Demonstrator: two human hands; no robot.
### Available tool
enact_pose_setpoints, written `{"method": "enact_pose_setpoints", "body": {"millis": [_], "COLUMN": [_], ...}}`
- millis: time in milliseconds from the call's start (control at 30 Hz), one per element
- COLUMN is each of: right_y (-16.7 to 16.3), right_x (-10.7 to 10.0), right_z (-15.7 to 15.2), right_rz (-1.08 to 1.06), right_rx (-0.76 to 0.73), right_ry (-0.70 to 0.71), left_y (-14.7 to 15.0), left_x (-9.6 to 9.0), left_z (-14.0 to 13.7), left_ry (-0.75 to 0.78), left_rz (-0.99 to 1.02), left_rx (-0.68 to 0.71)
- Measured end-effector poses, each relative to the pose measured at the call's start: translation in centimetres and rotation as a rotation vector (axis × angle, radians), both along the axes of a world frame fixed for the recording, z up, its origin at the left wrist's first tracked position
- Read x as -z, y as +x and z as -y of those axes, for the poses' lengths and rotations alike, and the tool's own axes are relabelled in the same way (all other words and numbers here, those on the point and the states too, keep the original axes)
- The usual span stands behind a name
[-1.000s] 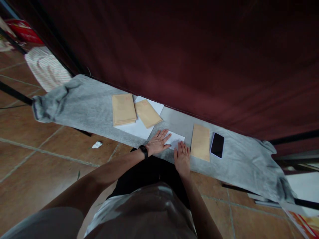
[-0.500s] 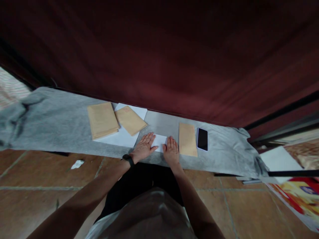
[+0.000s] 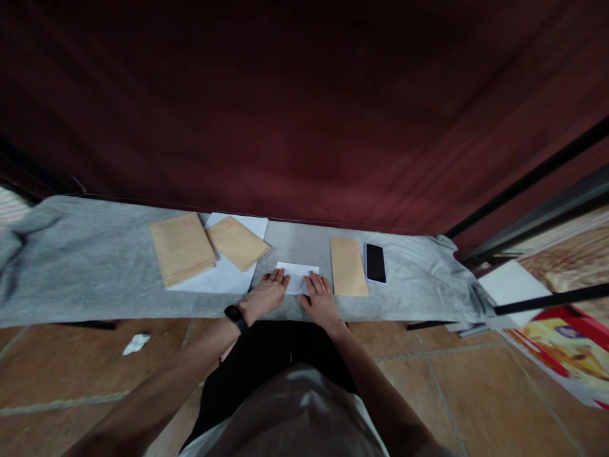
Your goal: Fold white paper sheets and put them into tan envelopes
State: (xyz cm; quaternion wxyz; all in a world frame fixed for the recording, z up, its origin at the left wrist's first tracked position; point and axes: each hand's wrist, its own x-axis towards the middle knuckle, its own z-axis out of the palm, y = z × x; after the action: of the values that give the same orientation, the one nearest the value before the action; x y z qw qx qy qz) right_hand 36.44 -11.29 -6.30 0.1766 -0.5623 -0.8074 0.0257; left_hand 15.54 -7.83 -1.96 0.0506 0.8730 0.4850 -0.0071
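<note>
On the grey cloth lies a small folded sheet of white paper (image 3: 298, 273), its top edge showing beyond my fingers. My left hand (image 3: 267, 295), with a dark band on the wrist, rests flat at the paper's left side. Opposite it, my right hand (image 3: 321, 303) lies on the paper's right side, fingers stretched out. Both hands are open and touch the paper without gripping it. Just right of my right hand is a single brown envelope (image 3: 349, 266).
A phone (image 3: 375, 263) lies right of the envelope. To the left are a stack of brown envelopes (image 3: 183, 247), a loose brown envelope (image 3: 238, 242) and white sheets (image 3: 228, 277) beneath them. A dark red curtain (image 3: 304, 127) hangs behind the cloth-covered surface (image 3: 95, 254).
The view has tilted slightly. My hands have slid a little toward me along the paper, so more of its far edge shows. Both stay flat.
</note>
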Motion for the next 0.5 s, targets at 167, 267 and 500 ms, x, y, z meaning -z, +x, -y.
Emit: {"method": "enact_pose_setpoints", "body": {"millis": [167,267,500], "right_y": [0.8,1.2,1.2], "right_x": [-0.9,-2.0,-4.6], "right_z": [-0.5,-1.1,-2.8], "right_rz": [-0.217,-0.483,-0.792], "right_rx": [-0.028,0.043,0.237], "right_ry": [-0.044,-0.083,-0.130], "left_y": [-0.7,-1.5,-1.6], "left_x": [-1.4,-2.8,-3.7], "left_z": [-0.4,-0.8,-1.2], "left_ry": [0.017,-0.006,-0.272], "left_rz": [0.131,0.391,1.312], "left_rx": [-0.026,-0.152,-0.517]}}
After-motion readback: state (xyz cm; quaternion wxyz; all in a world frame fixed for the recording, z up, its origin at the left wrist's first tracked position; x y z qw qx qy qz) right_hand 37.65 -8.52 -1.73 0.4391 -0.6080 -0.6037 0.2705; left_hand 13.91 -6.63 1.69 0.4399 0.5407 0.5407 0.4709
